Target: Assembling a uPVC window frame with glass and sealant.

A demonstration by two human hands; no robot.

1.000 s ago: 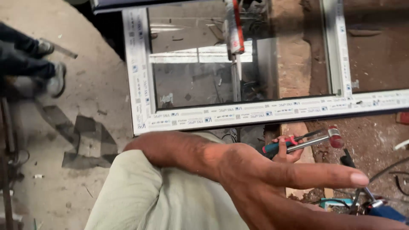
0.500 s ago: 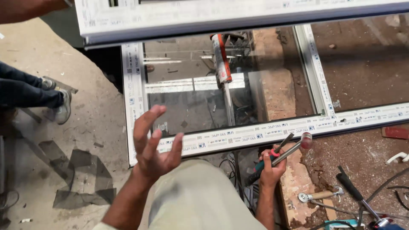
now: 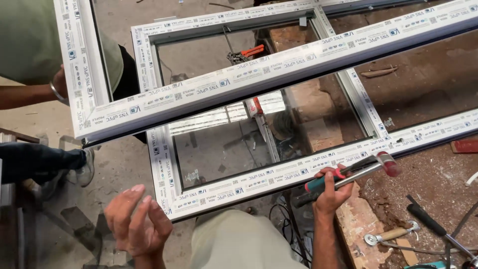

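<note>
**Second white frame swings in over the glazed one**

Since half a second ago a long white plastic window frame (image 3: 259,82), wrapped in printed protective film, has come further into view and now crosses the scene above the glazed frame, and the left hand (image 3: 135,224) has dropped from near the frame's edge to low in the picture.

Nearest, the left hand hangs in the air with its fingers (image 3: 122,204) loosely spread and curled, holding nothing, just short of the lower left corner of the glazed white plastic frame (image 3: 279,174). The right hand (image 3: 328,192) has its fingers wrapped around the teal and red grip of a metal-shafted mallet with a red head (image 3: 387,163), which lies along the near rail of that glazed frame, the head just above the rail.

To the right, on the dirty worktop (image 3: 433,189), lie a wooden-handled roller tool (image 3: 391,234) and a black-handled tool (image 3: 425,219).

Farther off, another person in a green shirt (image 3: 30,45) grips the upper frame's left upright with one hand (image 3: 60,82). Red-handled pliers (image 3: 249,51) lie beyond, seen through the frames.
</note>
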